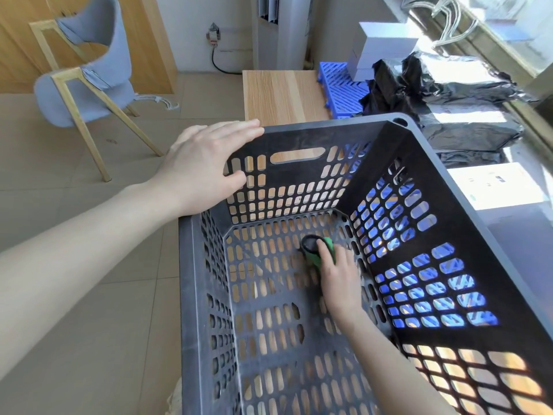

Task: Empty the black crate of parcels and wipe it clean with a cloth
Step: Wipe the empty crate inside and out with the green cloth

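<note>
The black crate (449, 205) with slotted walls fills the lower right and holds no parcels. My left hand (206, 163) lies flat over its far left corner, thumb against the outside wall, steadying the rim. My right hand (338, 280) reaches down inside and presses a green and black cloth (314, 250) against the crate floor near the far right corner. Several black plastic parcels (457, 94) lie piled to the right of the crate, beyond its far rim.
White boxes (380, 46) stand behind the parcels, and another white box (493, 187) lies right of the crate. A blue slatted pallet (338, 85) and a wooden board (281, 97) sit beyond the crate. A grey chair (86, 73) stands on the tiled floor at the left.
</note>
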`<state>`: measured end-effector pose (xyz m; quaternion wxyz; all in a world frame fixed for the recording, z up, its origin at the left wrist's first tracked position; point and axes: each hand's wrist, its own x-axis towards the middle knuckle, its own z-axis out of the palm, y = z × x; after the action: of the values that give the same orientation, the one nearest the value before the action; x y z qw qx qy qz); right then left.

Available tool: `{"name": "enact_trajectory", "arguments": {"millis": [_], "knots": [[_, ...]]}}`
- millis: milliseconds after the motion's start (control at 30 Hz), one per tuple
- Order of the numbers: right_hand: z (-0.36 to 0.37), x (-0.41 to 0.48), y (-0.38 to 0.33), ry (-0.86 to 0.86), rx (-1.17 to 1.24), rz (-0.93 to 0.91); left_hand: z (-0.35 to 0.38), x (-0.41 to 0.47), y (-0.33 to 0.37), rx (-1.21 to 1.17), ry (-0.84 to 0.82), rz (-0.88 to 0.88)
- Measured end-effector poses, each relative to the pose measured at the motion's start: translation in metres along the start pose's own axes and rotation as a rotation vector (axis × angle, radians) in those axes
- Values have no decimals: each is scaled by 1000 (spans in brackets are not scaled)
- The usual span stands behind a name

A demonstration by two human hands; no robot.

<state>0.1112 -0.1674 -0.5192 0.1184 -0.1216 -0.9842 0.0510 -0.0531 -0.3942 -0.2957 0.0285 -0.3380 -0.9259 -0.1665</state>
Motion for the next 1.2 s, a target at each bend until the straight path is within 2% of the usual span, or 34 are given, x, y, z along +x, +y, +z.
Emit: {"name": "enact_trajectory", "arguments": {"millis": [133, 300, 400, 500, 533, 700, 800, 967, 1067, 1133, 1200], "knots": [[-9, -7, 36, -9, -36, 178, 0, 0, 0, -3, 1, -6], [-1, -7, -11, 18, 104, 196, 0, 0, 0, -4, -4, -2], [4, -18, -66, -19, 256, -3, 0, 0, 1, -12, -12, -11], [12, -46, -122, -92, 281, -312, -1, -1, 2, -21, -16, -9], [13, -54, -133, -94, 279, -365, -1, -1, 1, -19, -15, -5], [8, -47, -101, -98, 176, -416, -1, -1, 1, -2, -12, 4], [2, -31, -51, -37, 84, -290, -1, -1, 1, -12, -14, 3], [-19, -26, 42, -48, -58, 56, -2, -2, 2, -17, -29, 0], [-20, -31, 47, -72, -90, 114, -2, -1, 1, -16, -31, 0], [-15, -29, 32, -48, -27, 213, -2, -1, 1, -17, -25, 0], [-12, -28, 7, -32, 56, 220, -3, 0, 1, -17, -25, -2]]}}
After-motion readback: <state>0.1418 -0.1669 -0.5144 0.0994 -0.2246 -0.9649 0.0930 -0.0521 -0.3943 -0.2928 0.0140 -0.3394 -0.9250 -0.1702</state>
